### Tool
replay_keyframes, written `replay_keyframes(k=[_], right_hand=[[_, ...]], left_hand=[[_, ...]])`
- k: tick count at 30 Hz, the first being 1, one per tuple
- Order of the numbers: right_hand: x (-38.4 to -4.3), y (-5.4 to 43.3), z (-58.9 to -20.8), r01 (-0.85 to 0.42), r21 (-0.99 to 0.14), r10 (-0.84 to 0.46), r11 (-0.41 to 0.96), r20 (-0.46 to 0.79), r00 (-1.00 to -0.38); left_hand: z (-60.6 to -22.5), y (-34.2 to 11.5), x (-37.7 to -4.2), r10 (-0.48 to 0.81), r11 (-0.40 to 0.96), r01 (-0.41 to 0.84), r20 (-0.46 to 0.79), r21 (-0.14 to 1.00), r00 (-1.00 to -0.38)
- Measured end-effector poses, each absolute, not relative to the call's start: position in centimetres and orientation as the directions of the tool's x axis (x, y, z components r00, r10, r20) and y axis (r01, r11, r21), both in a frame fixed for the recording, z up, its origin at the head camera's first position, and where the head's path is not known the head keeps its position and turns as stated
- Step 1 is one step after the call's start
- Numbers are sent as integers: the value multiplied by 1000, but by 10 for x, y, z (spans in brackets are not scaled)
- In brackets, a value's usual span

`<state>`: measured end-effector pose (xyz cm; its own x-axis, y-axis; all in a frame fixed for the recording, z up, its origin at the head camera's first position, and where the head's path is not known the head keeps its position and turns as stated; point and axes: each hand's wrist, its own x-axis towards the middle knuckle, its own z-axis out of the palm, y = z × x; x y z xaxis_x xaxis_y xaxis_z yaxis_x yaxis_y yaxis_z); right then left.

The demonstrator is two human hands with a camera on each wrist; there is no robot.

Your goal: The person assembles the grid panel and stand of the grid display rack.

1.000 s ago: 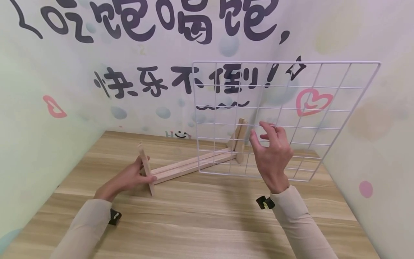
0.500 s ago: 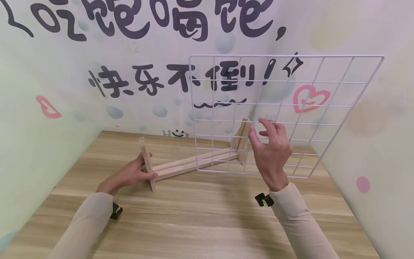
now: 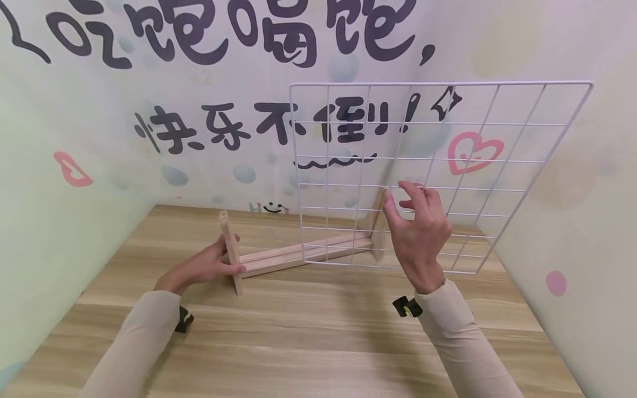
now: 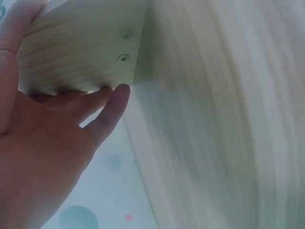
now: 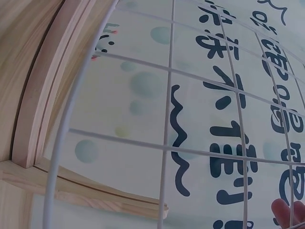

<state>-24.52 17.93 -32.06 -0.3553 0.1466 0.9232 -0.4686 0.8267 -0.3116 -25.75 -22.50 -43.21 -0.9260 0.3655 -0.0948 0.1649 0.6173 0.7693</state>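
My left hand (image 3: 211, 262) grips wooden stand (image 3: 271, 262) | right hand (image 3: 420, 232) holds wire grid panel (image 3: 433, 160), 3 o'clock | one-handed hold risks twisting

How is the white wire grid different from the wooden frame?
The wire grid is white with thin bars; the wooden frame is pale tan with thick pieces. The wire grid is flat, but the wooden frame has a low middle and raised ends. Both are held: the wire grid by the right hand, the wooden frame by the left hand.
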Motion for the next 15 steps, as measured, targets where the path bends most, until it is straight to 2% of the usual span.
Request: replay_keyframes(k=[5, 15], right_hand=[[-244, 178, -319, -467, -322, 157, 824, 921, -358], [-242, 178, -316, -464, -329, 165, 822, 919, -359]], left_hand=[[-437, -223, -263, 387, 582, 183, -72, 792, -919], [-436, -220, -272, 394, 575, 152, -109, 804, -913]])
